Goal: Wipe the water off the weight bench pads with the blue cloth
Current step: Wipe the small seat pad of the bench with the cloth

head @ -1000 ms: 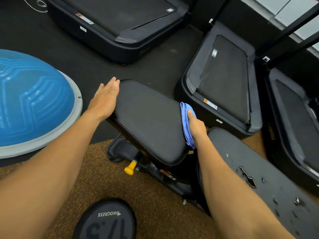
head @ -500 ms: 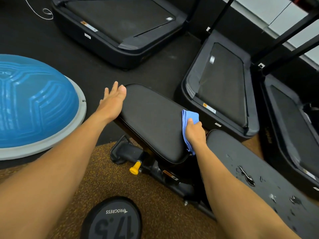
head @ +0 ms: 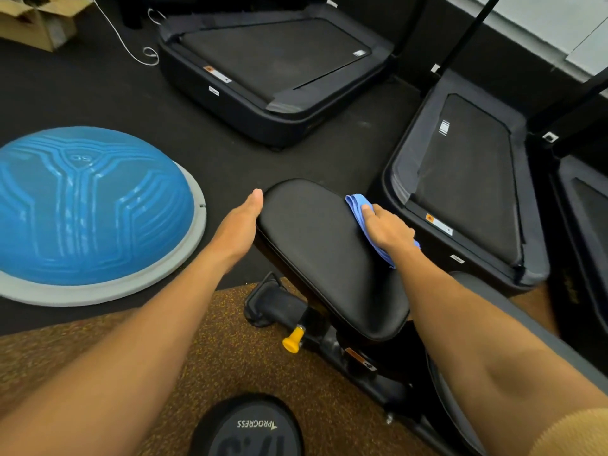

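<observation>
The black seat pad [head: 316,245] of the weight bench lies in front of me, smooth and matte. My right hand [head: 386,232] presses the folded blue cloth [head: 357,204] flat against the pad's right edge, near its far end. My left hand [head: 241,222] rests flat with fingers together against the pad's left edge. The grey back pad [head: 533,327] runs off to the lower right, mostly hidden behind my right forearm.
A blue balance dome [head: 85,205] with a grey rim sits on the floor to the left. Three black treadmill decks [head: 273,60] [head: 467,179] [head: 589,222] lie beyond and to the right. A round weight plate [head: 250,429] lies at the bottom. The bench's yellow adjustment knob [head: 292,340] sticks out below the seat.
My right hand has slid the blue cloth forward along the seat pad's right edge toward its far end. My left hand stays on the left edge. The view has tilted up.
</observation>
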The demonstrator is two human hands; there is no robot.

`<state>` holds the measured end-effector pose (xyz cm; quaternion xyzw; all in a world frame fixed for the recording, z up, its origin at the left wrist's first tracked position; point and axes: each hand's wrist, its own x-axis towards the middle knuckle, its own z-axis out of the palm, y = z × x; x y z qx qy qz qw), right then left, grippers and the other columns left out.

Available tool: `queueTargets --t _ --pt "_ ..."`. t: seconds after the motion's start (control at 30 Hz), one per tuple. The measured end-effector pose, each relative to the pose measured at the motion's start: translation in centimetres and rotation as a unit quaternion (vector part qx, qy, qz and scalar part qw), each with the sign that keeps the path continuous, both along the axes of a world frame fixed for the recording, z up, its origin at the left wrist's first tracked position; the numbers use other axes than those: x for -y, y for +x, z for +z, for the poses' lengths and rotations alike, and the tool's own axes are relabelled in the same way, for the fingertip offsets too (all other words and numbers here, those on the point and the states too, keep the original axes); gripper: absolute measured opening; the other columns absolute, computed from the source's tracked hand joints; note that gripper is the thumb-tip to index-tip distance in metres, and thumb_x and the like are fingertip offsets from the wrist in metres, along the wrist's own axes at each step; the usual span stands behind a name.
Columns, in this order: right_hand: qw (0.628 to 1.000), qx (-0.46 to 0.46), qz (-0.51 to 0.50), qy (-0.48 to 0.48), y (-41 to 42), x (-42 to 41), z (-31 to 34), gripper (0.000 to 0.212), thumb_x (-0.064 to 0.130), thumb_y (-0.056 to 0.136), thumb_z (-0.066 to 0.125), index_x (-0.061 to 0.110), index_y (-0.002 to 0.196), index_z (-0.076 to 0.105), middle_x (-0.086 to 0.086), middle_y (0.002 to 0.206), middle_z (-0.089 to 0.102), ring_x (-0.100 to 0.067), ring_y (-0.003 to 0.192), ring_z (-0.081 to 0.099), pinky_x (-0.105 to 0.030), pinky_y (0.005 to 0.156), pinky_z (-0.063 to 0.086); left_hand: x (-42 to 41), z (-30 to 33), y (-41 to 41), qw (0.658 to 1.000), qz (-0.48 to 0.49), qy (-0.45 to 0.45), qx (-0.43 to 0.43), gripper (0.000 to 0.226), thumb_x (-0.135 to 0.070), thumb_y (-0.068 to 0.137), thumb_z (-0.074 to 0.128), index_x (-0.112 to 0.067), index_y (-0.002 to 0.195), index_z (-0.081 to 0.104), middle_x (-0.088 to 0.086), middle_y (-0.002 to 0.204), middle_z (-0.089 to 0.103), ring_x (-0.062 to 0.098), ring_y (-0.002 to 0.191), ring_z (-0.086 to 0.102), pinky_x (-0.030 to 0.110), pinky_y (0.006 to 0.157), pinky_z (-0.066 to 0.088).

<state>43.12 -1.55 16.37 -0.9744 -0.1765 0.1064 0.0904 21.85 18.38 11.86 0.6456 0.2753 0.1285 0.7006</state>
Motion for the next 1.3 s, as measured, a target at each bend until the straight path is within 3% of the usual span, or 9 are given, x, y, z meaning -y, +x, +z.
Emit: queueTargets --t 0.17,0.33,0.57,0.73,0.9,0.97,1.03,1.13,1.3 --pt "0.997 -0.002 0.077 -0.003 -0.9 -5.8 0.2 0.054 0.054 0.1 0.019 0.021 0.128 0.051 -0.004 0.133 0.059 -0.03 0.119 0.052 -0.052 0.101 0.031 -0.5 0.1 -0.4 0.999 0.022 -0.038 0.019 0.092 -0.082 0.082 0.034 -0.026 0.155 0.036 -0.009 0.16 0.036 0.006 0.146 0.031 0.038 0.124 0.02" --pt "0.991 0.004 0.13 -0.006 -1.9 -10.4 -0.1 0.051 0.057 0.099 0.022 0.024 0.125 0.05 -0.002 0.135 0.057 -0.029 0.117 0.052 -0.051 0.099 0.036 -1.1 -1.2 -1.6 0.998 0.046 -0.03 0.013 0.065 -0.062 0.102 0.029 -0.025 0.156 0.036 -0.005 0.158 0.039 0.012 0.143 0.041 0.043 0.123 0.024" --pt "0.956 0.039 0.285 -0.052 -6.8 -16.2 -1.0 0.049 0.053 0.102 0.024 0.031 0.133 0.056 0.0 0.14 0.05 -0.027 0.136 0.035 -0.067 0.111 0.016 -2.2 -0.5 -1.9 0.983 0.158 0.087 0.034 0.033 -0.03 0.107 0.04 -0.023 0.128 0.065 -0.014 0.129 0.061 0.002 0.121 0.052 0.028 0.11 0.037" --pt "0.933 0.069 0.343 -0.085 -10.5 -16.8 -1.5 0.041 0.039 0.103 0.03 0.028 0.129 0.06 -0.004 0.139 0.051 -0.029 0.139 0.033 -0.079 0.109 0.005 -2.0 -0.4 -0.9 0.971 0.215 0.099 0.025 0.033 -0.023 0.105 0.044 -0.019 0.131 0.064 -0.003 0.142 0.057 0.011 0.132 0.049 0.036 0.116 0.036" --pt "0.949 -0.056 0.307 0.048 -12.8 -15.7 -1.4 0.048 0.031 0.108 0.022 0.021 0.153 0.037 0.001 0.166 0.024 -0.02 0.156 0.008 -0.063 0.119 -0.009 -0.8 0.5 -0.6 0.976 0.205 0.029 0.064 0.035 -0.026 0.1 0.044 -0.023 0.123 0.07 -0.006 0.123 0.07 0.008 0.116 0.062 0.035 0.105 0.048" --pt "0.941 -0.199 0.203 0.186 -12.8 -14.7 -0.7 0.051 0.042 0.107 0.027 0.018 0.147 0.048 -0.005 0.159 0.041 -0.022 0.151 0.028 -0.055 0.124 0.007 -0.8 0.8 -0.3 0.98 0.189 0.027 0.06 0.035 -0.032 0.1 0.043 -0.026 0.121 0.07 -0.007 0.122 0.07 0.011 0.116 0.063 0.033 0.1 0.05" --pt "0.881 -0.322 0.073 0.34 -12.5 -13.5 0.1 0.053 0.047 0.103 0.04 0.012 0.138 0.058 -0.013 0.145 0.056 -0.026 0.137 0.049 -0.048 0.12 0.032 -1.0 0.9 0.1 0.988 0.143 0.047 0.02 0.034 -0.032 0.104 0.042 -0.027 0.128 0.065 -0.007 0.13 0.064 0.014 0.124 0.058 0.03 0.098 0.046" --pt "0.816 -0.365 0.03 0.448 -11.3 -11.7 2.0 0.05 0.033 0.107 0.043 0.01 0.152 0.043 -0.006 0.154 0.047 -0.021 0.14 0.047 -0.034 0.115 0.038 -0.7 0.6 0.8 0.988 0.027 0.151 -0.021 0.047 -0.034 0.103 0.049 -0.03 0.15 0.045 -0.006 0.157 0.041 0.014 0.145 0.037 0.036 0.117 0.032" --pt "0.846 -0.324 0.056 0.421 -8.6 -8.6 4.6 0.051 0.042 0.105 0.04 0.018 0.15 0.045 0.002 0.148 0.054 -0.017 0.122 0.062 -0.046 0.107 0.048 -2.2 0.6 -0.5 0.948 -0.211 0.238 -0.021 0.084 -0.014 0.093 0.066 -0.042 0.158 0.022 -0.017 0.168 0.0 0.011 0.154 0.004 0.036 0.122 0.017"
